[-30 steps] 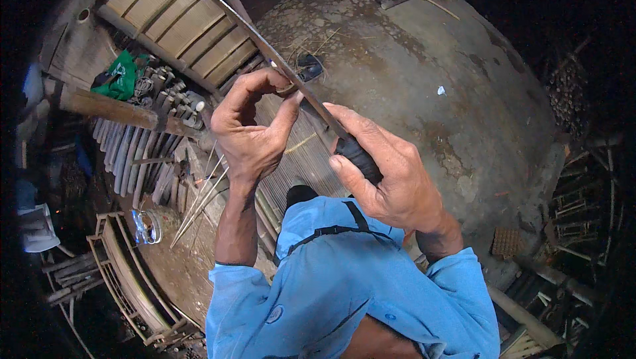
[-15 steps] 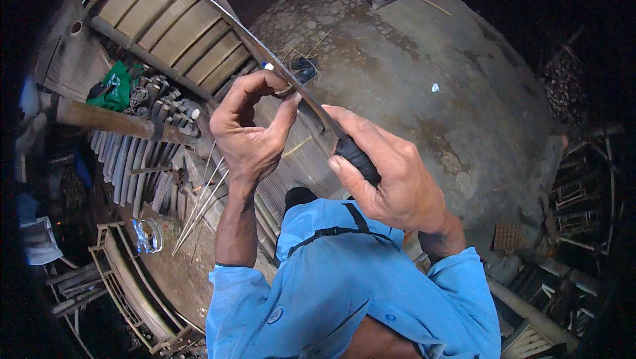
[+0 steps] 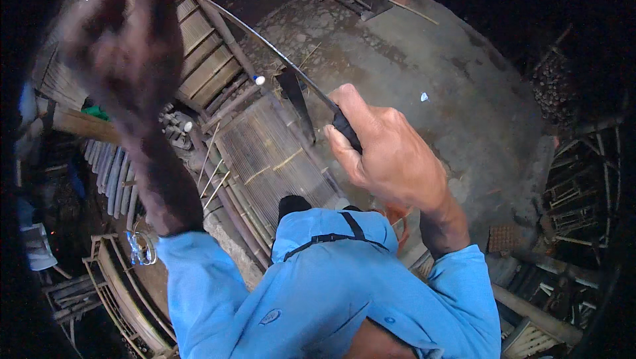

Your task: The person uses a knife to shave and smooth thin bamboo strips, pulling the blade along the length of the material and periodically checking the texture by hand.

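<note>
My right hand (image 3: 396, 150) is closed around the black handle of a long knife (image 3: 291, 64). Its thin, slightly curved blade points away from me to the upper left. My left hand (image 3: 122, 48) is raised at the upper left, well apart from the blade and smeared by motion. Whether its fingers hold anything cannot be made out. Beyond my knees lies a slatted bamboo platform (image 3: 275, 160) with a few thin pale strips (image 3: 211, 177) at its left. A dark flat piece (image 3: 296, 104) is under the blade, near the platform's far right edge.
Stacked bamboo poles (image 3: 109, 172) and a partly hidden green bag (image 3: 95, 112) are on the left. A bamboo frame (image 3: 119, 279) stands at the lower left. Concrete floor (image 3: 430, 134) with a white scrap (image 3: 424, 97) stretches right, towards wooden racks (image 3: 580, 197).
My left hand has swung from beside the blade up and away to the upper left. My right hand has shifted slightly left with the knife, baring more of the platform.
</note>
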Demonstrator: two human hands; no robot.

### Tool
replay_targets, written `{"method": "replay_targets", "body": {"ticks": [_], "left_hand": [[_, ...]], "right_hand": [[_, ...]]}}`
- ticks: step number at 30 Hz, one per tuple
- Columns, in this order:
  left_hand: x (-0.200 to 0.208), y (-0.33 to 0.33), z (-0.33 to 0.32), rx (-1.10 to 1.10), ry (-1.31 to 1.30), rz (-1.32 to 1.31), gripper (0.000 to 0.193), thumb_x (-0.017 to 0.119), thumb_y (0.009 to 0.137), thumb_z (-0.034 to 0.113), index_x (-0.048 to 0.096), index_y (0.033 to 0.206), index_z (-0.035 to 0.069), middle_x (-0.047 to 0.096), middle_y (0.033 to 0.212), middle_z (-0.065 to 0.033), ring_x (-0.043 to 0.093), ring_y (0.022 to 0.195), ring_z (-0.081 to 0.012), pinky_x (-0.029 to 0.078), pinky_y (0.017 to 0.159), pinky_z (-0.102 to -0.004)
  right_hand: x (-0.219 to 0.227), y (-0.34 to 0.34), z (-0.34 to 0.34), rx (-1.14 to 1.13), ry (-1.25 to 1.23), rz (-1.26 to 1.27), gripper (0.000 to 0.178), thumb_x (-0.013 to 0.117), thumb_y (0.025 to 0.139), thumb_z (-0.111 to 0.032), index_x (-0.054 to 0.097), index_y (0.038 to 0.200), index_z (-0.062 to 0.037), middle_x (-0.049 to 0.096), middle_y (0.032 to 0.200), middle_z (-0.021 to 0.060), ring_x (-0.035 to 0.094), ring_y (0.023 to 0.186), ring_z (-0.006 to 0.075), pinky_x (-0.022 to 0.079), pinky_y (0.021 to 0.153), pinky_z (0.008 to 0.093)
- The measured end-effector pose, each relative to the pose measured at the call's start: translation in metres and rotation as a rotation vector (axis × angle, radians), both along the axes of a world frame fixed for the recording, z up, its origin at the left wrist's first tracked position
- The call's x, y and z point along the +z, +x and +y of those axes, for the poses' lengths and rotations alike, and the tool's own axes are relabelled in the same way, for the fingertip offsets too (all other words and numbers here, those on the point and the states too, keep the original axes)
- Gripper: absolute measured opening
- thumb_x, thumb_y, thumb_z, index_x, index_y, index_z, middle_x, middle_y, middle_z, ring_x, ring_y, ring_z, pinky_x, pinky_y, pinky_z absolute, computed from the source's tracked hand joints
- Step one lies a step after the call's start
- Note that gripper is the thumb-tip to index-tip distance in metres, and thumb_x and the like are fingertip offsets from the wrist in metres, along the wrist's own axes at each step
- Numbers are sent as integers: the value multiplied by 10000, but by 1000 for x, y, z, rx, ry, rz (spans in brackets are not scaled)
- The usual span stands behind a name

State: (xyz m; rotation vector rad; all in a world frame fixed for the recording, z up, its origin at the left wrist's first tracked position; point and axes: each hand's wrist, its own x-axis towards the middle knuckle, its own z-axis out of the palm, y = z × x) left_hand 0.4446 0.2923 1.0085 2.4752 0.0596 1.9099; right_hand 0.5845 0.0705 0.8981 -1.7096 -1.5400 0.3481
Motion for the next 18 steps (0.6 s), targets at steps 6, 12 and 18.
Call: {"method": "replay_targets", "body": {"ticks": [6, 12, 18], "left_hand": [[-46, 64, 49, 21, -198, 750, 348, 560, 1013, 301, 752, 1007, 10, 751, 836, -123, 713, 754, -217, 549, 732, -357], [-120, 76, 47, 171, -518, 848, 437, 541, 1034, 359, 752, 916, -4, 730, 748, -128, 681, 644, -214, 521, 647, -348], [-76, 47, 23, -658, -572, 487, 166, 700, 904, 144, 722, 859, -14, 680, 830, -91, 625, 847, -172, 485, 756, -316]], "right_hand": [[6, -6, 8, -18, -30, -16, 259, 640, 917, -139, 471, 1072, -18, 611, 736, 275, 612, 724, 502, 452, 628, 529], [-57, 2, 30, -9, -192, 85, 286, 633, 917, -213, 483, 1053, -10, 629, 787, 294, 614, 742, 521, 487, 628, 506], [-60, 16, 30, 140, -187, 423, 331, 680, 920, -298, 585, 1124, -56, 582, 706, 31, 584, 558, 121, 471, 523, 338]]}}
